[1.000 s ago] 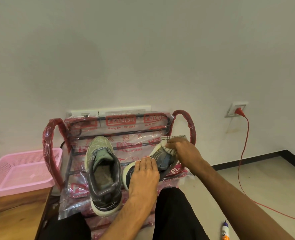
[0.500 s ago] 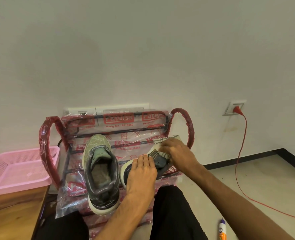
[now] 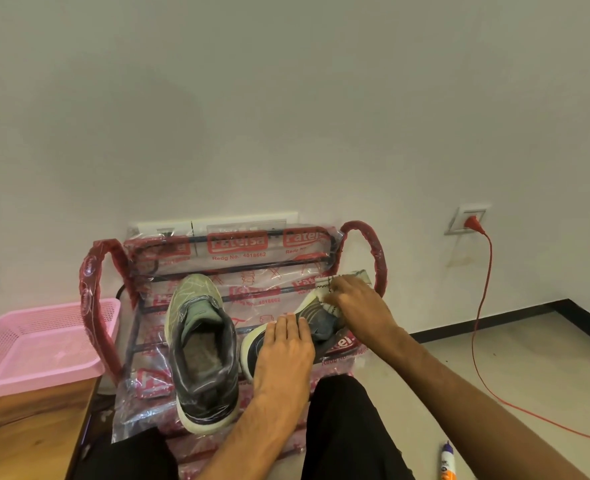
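Shoe (image 3: 317, 323) lies tilted on the plastic-wrapped rack (image 3: 368, 244), its toe under the right hand (image 3: 359, 303), whose curled fingers pinch a checked cloth (image 3: 324, 284) against it. The left hand (image 3: 283, 348) presses flat on its heel end, fingers straight. A second shoe (image 3: 200, 348) stands just beside, a pink basket (image 3: 37, 344) farther left; both hands sit much as before.

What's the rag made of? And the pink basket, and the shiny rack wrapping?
The rag looks like soft woven cloth, perhaps cotton, matte: it crumples under the right hand. The pink basket seems hard, smooth plastic, with moulded mesh walls. The rack wrapping looks like thin clear plastic film: it wrinkles and glints.
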The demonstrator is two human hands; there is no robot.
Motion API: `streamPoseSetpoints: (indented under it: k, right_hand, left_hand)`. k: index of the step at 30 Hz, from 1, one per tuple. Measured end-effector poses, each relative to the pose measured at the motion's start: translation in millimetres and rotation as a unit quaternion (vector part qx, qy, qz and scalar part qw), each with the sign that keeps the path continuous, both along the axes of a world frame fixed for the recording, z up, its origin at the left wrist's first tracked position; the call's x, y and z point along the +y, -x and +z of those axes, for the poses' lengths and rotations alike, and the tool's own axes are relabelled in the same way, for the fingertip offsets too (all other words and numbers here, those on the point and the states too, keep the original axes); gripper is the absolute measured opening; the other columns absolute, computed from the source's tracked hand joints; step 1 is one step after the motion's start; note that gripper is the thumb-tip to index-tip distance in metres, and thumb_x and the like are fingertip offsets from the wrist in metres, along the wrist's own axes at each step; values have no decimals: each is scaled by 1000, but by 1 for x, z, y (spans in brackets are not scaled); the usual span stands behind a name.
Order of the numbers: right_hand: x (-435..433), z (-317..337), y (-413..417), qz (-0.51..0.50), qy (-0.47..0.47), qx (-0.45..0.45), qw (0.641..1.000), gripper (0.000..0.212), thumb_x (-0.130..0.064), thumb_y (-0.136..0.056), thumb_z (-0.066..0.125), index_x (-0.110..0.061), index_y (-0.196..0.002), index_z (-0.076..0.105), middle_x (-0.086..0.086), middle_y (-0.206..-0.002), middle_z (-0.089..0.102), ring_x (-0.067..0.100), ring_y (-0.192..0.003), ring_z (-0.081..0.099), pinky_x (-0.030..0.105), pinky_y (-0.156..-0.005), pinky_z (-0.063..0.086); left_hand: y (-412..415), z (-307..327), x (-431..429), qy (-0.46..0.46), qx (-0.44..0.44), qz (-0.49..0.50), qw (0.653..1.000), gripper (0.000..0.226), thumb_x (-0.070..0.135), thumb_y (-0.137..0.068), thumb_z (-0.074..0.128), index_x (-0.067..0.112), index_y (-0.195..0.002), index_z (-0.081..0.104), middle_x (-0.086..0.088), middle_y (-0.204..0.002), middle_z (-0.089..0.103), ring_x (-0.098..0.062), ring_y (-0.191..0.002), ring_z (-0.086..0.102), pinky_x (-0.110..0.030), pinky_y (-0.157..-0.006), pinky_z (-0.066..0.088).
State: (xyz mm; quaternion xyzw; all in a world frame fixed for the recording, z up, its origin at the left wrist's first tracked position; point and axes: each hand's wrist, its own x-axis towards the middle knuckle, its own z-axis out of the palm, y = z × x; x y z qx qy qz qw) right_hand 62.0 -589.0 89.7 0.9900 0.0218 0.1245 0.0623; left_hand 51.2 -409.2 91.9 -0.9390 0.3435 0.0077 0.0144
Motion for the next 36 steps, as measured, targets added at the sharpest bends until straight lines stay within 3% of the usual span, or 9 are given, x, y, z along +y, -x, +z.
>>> streamPoseSetpoints:
  k: [6,11,14,17,20,23,28,33,36]
  right_hand:
    - [15,1,5,52,-44,21,997,41,-23,-81,75,-16,-121,67,6,-130,56,21,-125,47,32,-106,36]
    - [-6,5,-6,-48,5,20,999,44,-24,-84,72,-18,-127,62,10,-131,55,27,-124,48,38,-105,40]
    - [-12,12,-15,-97,-169,-56,979,46,-9,-90,59,-20,-135,55,10,-127,57,27,-114,55,35,-90,50]
    - [-12,19,-18,-110,-373,-124,913,48,-7,-92,54,-24,-137,52,2,-124,62,19,-108,58,34,-91,50]
    - [-11,21,-19,-112,-444,-141,877,45,-4,-93,55,-22,-135,54,-3,-121,63,11,-102,58,27,-88,48]
    - [-11,17,-24,-121,-439,-149,878,40,-10,-96,55,-25,-133,55,0,-121,65,17,-105,61,31,-89,49]
    - [-4,2,-30,-107,-358,-125,919,36,-34,-101,44,-34,-137,48,3,-127,58,19,-111,58,31,-95,49]
    - [18,-17,-29,53,-253,-39,965,48,-3,-92,52,-24,-134,55,7,-139,52,23,-127,46,32,-104,39]
    - [2,-12,-31,61,-194,2,979,49,-6,-90,59,-26,-135,54,4,-145,47,22,-133,41,37,-108,39]
  left_hand:
    - [-2,0,1,5,10,9,1000,91,7,-87,62,3,-152,-2,-22,-159,3,-34,-147,4,-45,-121,6]
    - [3,1,0,-8,16,-6,1000,98,10,-87,64,14,-153,-8,-25,-158,1,-37,-147,2,-46,-120,4]
    - [2,0,4,7,25,11,1000,99,8,-88,63,21,-153,-10,-24,-158,3,-38,-146,3,-48,-120,8]
    - [-2,-2,11,39,34,29,998,97,8,-88,62,23,-152,-9,-17,-159,4,-40,-144,10,-50,-119,14]
    - [-5,-3,14,52,46,33,997,97,10,-89,62,24,-152,-11,-9,-161,-2,-41,-144,9,-51,-119,14]
    - [-6,-4,14,52,44,33,997,97,10,-90,61,27,-152,-12,-8,-162,-4,-42,-144,8,-52,-119,12]
    - [-4,-5,12,39,28,27,998,95,8,-90,60,26,-152,-10,-11,-161,1,-44,-143,11,-54,-117,14]
    - [-2,-4,8,24,19,33,999,91,11,-90,61,23,-152,-5,-13,-160,9,-46,-142,13,-55,-116,17]
    - [-3,-5,10,21,23,27,999,90,9,-90,60,25,-152,-3,-12,-159,10,-46,-142,12,-55,-116,15]
